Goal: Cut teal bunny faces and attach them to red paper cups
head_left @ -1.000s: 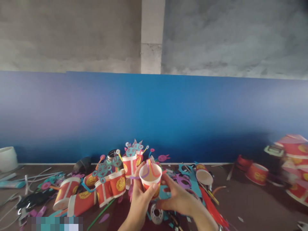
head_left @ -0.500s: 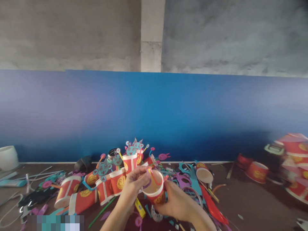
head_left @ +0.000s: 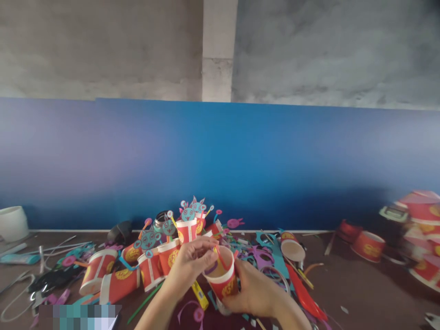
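My right hand (head_left: 250,289) wraps around a red paper cup (head_left: 222,278) with a white rim and a yellow emblem, held tilted above the brown table (head_left: 360,293). My left hand (head_left: 190,262) pinches coloured strips, purple and red, at the cup's rim. Behind the hands lies a row of finished red cups (head_left: 151,268) with teal paper animal faces and coloured sticks.
Paper scraps, teal and purple cut-outs (head_left: 264,254), an open cup on its side (head_left: 292,250) and a red strip (head_left: 304,295) lie to the right. More red cups (head_left: 367,245) stack far right. A white tub (head_left: 12,222) and cables sit far left. A blue wall panel backs the table.
My left hand left the cup's side and went up to its rim, pinching the strips. The cup sank slightly and tilted, with my right hand still around it.
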Demonstrator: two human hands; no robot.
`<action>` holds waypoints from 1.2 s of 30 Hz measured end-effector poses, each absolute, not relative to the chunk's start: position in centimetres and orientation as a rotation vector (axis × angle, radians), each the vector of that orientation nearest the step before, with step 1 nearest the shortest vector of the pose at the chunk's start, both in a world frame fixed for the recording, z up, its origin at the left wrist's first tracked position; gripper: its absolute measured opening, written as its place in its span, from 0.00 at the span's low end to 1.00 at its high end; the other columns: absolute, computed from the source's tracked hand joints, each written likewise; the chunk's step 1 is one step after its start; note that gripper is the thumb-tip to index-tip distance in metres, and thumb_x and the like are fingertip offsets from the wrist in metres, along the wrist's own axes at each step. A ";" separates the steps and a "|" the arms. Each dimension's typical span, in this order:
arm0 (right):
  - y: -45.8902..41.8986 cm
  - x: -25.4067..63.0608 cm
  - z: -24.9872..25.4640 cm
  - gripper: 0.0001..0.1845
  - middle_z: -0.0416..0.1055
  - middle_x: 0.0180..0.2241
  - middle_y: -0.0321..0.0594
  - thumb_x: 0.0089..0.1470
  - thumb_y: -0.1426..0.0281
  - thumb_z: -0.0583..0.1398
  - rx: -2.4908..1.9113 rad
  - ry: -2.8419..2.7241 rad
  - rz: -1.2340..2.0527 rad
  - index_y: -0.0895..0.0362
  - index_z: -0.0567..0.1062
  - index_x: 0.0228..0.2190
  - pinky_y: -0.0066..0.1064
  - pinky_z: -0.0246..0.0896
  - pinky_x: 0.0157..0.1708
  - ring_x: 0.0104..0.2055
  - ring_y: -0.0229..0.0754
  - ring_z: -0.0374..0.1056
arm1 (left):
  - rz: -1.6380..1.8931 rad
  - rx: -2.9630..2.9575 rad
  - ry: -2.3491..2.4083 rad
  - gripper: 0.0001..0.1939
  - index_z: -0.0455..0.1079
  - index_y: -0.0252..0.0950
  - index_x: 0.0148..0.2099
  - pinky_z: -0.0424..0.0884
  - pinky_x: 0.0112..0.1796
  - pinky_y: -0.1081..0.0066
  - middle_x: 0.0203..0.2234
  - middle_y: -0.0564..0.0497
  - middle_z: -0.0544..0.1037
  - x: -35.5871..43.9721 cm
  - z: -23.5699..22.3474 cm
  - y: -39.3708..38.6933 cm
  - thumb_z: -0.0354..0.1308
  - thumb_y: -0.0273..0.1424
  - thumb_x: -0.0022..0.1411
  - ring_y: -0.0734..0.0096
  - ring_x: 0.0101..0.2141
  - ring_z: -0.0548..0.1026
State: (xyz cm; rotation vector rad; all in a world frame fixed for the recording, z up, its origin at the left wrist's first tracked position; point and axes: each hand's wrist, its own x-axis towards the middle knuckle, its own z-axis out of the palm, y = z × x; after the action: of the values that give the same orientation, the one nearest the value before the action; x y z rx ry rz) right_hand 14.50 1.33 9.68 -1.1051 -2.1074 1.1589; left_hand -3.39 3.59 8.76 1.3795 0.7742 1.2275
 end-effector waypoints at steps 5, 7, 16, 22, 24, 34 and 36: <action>1.1 14.4 9.7 0.17 0.69 0.26 0.30 0.35 0.77 0.61 -1.115 -2.130 1.152 0.58 0.74 0.33 0.20 0.55 0.23 0.25 0.32 0.58 | 1.170 1.670 0.840 0.11 0.73 0.34 0.30 0.65 0.38 0.72 0.38 0.46 0.74 -3.6 10.0 2.8 0.57 0.36 0.58 0.65 0.38 0.71; 1.2 14.3 9.4 0.16 0.68 0.26 0.29 0.35 0.77 0.61 -1.100 -2.121 1.197 0.58 0.73 0.32 0.19 0.54 0.22 0.24 0.31 0.58 | 1.157 1.743 0.842 0.10 0.72 0.34 0.29 0.65 0.40 0.72 0.39 0.46 0.74 -3.8 10.1 2.8 0.56 0.34 0.59 0.65 0.40 0.71; 0.7 13.8 10.6 0.19 0.73 0.29 0.32 0.39 0.76 0.61 -1.119 -2.035 1.023 0.55 0.74 0.38 0.22 0.61 0.29 0.30 0.37 0.66 | 1.055 1.722 0.816 0.30 0.66 0.38 0.52 0.67 0.42 0.67 0.43 0.47 0.75 -4.4 9.8 3.0 0.66 0.39 0.47 0.59 0.43 0.72; 0.6 14.1 10.4 0.24 0.75 0.38 0.37 0.41 0.75 0.62 -1.096 -2.035 0.877 0.54 0.73 0.44 0.30 0.63 0.41 0.40 0.45 0.69 | 1.049 1.937 1.031 0.25 0.66 0.42 0.49 0.68 0.42 0.68 0.41 0.53 0.76 -3.9 11.5 1.3 0.65 0.27 0.46 0.64 0.41 0.73; 0.9 14.6 10.1 0.28 0.72 0.44 0.40 0.42 0.74 0.63 -1.042 -1.971 0.882 0.53 0.70 0.49 0.33 0.62 0.46 0.46 0.47 0.67 | 1.088 2.008 1.071 0.25 0.66 0.44 0.48 0.68 0.43 0.69 0.41 0.54 0.75 -4.0 11.8 1.1 0.63 0.25 0.47 0.66 0.41 0.73; 2.5 15.3 9.6 0.11 0.75 0.29 0.40 0.53 0.65 0.59 -1.026 -1.662 0.899 0.59 0.78 0.33 0.29 0.63 0.34 0.35 0.44 0.70 | 1.231 2.252 1.119 0.24 0.64 0.45 0.52 0.68 0.47 0.64 0.49 0.49 0.72 -4.1 11.4 1.3 0.62 0.31 0.52 0.62 0.48 0.71; 2.3 15.3 9.7 0.12 0.74 0.27 0.39 0.54 0.64 0.58 -1.026 -1.656 0.891 0.59 0.77 0.31 0.27 0.62 0.31 0.32 0.42 0.68 | 1.228 2.285 1.126 0.23 0.64 0.45 0.52 0.68 0.48 0.64 0.49 0.49 0.72 -4.3 11.4 1.4 0.61 0.32 0.53 0.62 0.49 0.71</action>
State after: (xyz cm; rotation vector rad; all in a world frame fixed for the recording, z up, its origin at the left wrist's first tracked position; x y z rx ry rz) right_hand 15.31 2.31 9.70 -1.0257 -1.6560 0.8910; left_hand -4.26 1.40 11.39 2.2852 1.1264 1.2283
